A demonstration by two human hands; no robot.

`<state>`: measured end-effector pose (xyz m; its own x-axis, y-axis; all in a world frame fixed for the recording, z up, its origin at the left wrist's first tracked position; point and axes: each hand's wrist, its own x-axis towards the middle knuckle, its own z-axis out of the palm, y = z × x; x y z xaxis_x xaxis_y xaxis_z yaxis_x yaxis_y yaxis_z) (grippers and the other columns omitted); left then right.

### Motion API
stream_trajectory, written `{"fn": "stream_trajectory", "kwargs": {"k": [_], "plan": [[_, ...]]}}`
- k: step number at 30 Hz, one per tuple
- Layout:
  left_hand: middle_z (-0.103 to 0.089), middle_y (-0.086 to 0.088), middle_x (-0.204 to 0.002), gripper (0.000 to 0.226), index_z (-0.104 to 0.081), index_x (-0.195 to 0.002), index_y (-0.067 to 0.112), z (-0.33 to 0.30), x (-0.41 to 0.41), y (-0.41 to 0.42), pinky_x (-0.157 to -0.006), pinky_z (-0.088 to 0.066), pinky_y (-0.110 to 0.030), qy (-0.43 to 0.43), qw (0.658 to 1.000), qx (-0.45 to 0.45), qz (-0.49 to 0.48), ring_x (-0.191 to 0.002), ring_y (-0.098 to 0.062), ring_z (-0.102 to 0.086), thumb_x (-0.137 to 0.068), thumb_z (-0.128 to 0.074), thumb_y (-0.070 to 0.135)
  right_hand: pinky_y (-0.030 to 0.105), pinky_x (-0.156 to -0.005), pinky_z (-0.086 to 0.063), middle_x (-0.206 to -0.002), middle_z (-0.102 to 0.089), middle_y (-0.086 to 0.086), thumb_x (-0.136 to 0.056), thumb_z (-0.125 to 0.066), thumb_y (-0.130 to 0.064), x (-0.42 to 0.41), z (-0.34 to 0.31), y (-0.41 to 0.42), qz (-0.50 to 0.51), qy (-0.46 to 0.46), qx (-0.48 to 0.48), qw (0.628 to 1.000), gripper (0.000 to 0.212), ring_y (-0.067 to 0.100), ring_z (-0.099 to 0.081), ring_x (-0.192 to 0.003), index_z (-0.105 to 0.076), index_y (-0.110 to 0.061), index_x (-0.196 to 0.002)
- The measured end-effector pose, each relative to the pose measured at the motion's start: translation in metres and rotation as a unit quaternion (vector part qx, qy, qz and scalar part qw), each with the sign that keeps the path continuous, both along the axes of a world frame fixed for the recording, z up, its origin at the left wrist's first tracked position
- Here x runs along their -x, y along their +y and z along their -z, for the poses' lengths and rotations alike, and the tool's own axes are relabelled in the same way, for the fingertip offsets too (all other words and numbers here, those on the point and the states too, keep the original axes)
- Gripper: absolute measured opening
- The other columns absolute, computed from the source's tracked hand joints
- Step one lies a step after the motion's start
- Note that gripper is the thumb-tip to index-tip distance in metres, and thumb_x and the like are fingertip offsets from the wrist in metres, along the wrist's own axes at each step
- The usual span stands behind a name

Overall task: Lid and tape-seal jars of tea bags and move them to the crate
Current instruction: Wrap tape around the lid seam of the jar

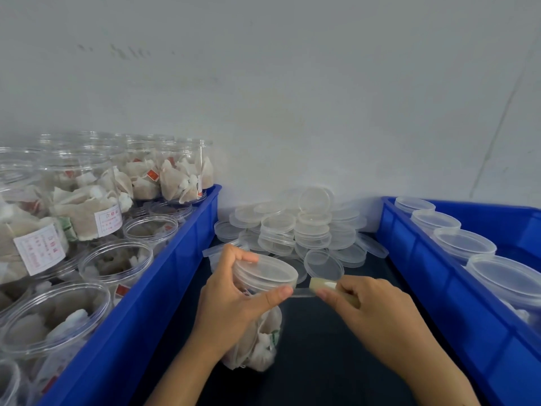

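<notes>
Pale grey wall [292,83] behind; dark bench [322,347] between two blue crates.

Left hand [234,303], centre frame: fingers curled round the neck of a clear jar [257,341] of tea bags, thumb tip pressing a strip of clear tape [303,293] just under the lid rim. Lid [266,271] seated on the jar; jar tilted, top toward 1 o'clock.

Right hand [371,306], at 3 o'clock from the jar: fingers closed round a yellowish tape roll [325,285], the strip stretched taut from it to the left thumb.

Loose lids [298,227], clear, heaped on the bench against the wall, at 12 o'clock from the hands.

Left crate [164,288], at 9 o'clock: open jars [117,262] of tea bags, unlidded, several stacked on their sides with white labels showing.

Right crate [433,291], at 3 o'clock: a row of lidded jars [465,241] standing along its near wall.
</notes>
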<state>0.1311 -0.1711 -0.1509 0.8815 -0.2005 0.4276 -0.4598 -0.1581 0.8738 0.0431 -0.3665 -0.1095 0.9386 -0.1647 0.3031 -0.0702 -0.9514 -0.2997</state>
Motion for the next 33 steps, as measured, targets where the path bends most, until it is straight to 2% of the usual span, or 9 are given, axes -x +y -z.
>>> {"fn": "stream_trajectory", "kwargs": {"k": [5,16,18,20,22,24,27,30,33], "plan": [[-0.07,0.01,-0.1,0.055,-0.053,-0.088,0.041,0.002,-0.003,0.002,-0.073,-0.059,-0.037,0.02,0.996,0.059,0.058,-0.09,-0.013,-0.07,-0.047,-0.084,0.06,0.022,-0.059,-0.039,-0.065,-0.054,-0.005,-0.088,-0.027,-0.073,-0.003,0.003,0.008,0.0,0.003,0.004,1.0,0.056,0.008,-0.047,-0.058,-0.051,-0.024,-0.076],[-0.068,0.012,-0.096,0.051,-0.052,-0.096,0.032,0.004,-0.009,0.002,-0.067,-0.055,-0.027,0.025,0.991,0.076,0.103,-0.086,-0.011,-0.069,-0.055,-0.077,0.047,0.024,-0.06,-0.041,-0.066,-0.054,-0.006,-0.086,-0.02,-0.075,-0.006,0.012,0.022,0.012,-0.045,0.027,0.999,0.057,0.011,-0.053,-0.062,-0.045,-0.025,-0.074],[-0.067,0.011,-0.095,0.057,-0.051,-0.101,0.024,0.005,-0.01,0.003,-0.068,-0.055,-0.029,0.027,0.99,0.078,0.11,-0.086,-0.011,-0.068,-0.055,-0.076,0.047,0.023,-0.06,-0.04,-0.066,-0.054,-0.008,-0.086,-0.019,-0.074,-0.008,0.016,0.025,0.011,-0.063,0.029,0.998,0.054,0.01,-0.054,-0.063,-0.047,-0.028,-0.081],[-0.066,0.007,-0.097,0.062,-0.049,-0.107,0.021,0.005,-0.012,0.005,-0.07,-0.056,-0.031,0.031,0.989,0.085,0.118,-0.088,-0.014,-0.068,-0.056,-0.077,0.045,0.022,-0.059,-0.041,-0.065,-0.053,-0.011,-0.088,-0.021,-0.072,-0.009,0.019,0.028,-0.003,-0.091,0.02,0.996,0.046,0.008,-0.054,-0.063,-0.047,-0.036,-0.1],[-0.064,0.002,-0.104,0.072,-0.045,-0.117,0.024,0.006,-0.012,0.007,-0.074,-0.058,-0.033,0.038,0.987,0.095,0.12,-0.094,-0.015,-0.068,-0.055,-0.077,0.045,0.021,-0.059,-0.043,-0.059,-0.049,-0.013,-0.091,-0.025,-0.067,-0.01,0.021,0.03,-0.028,-0.107,0.004,0.994,0.043,0.005,-0.051,-0.058,-0.035,-0.048,-0.128],[-0.064,0.002,-0.108,0.081,-0.04,-0.125,0.03,0.007,-0.012,0.007,-0.079,-0.058,-0.037,0.045,0.986,0.101,0.122,-0.1,-0.016,-0.067,-0.055,-0.078,0.045,0.017,-0.055,-0.041,-0.054,-0.045,-0.01,-0.093,-0.027,-0.063,-0.009,0.021,0.03,-0.05,-0.113,0.0,0.992,0.05,0.006,-0.047,-0.054,-0.018,-0.057,-0.142],[-0.067,0.011,-0.103,0.081,-0.037,-0.126,0.031,0.009,-0.013,0.007,-0.078,-0.058,-0.035,0.043,0.987,0.091,0.127,-0.098,-0.015,-0.068,-0.056,-0.078,0.044,0.018,-0.054,-0.037,-0.056,-0.042,-0.01,-0.096,-0.027,-0.059,-0.008,0.019,0.029,-0.066,-0.113,0.014,0.991,0.048,0.008,-0.044,-0.055,-0.009,-0.067,-0.14],[-0.066,0.001,-0.106,0.08,-0.038,-0.123,0.031,0.01,-0.013,0.007,-0.08,-0.059,-0.039,0.042,0.987,0.101,0.116,-0.098,-0.016,-0.068,-0.055,-0.078,0.044,0.018,-0.053,-0.035,-0.056,-0.041,-0.011,-0.097,-0.028,-0.058,-0.005,0.014,0.028,-0.074,-0.092,0.021,0.993,0.047,0.007,-0.042,-0.055,-0.007,-0.071,-0.137],[-0.067,0.002,-0.104,0.081,-0.038,-0.122,0.029,0.01,-0.014,0.006,-0.081,-0.059,-0.039,0.049,0.987,0.103,0.115,-0.097,-0.016,-0.069,-0.053,-0.079,0.043,0.019,-0.049,-0.028,-0.056,-0.042,-0.011,-0.097,-0.027,-0.057,-0.003,0.01,0.025,-0.06,-0.083,0.04,0.994,0.051,0.007,-0.042,-0.053,0.0,-0.07,-0.138]]}}
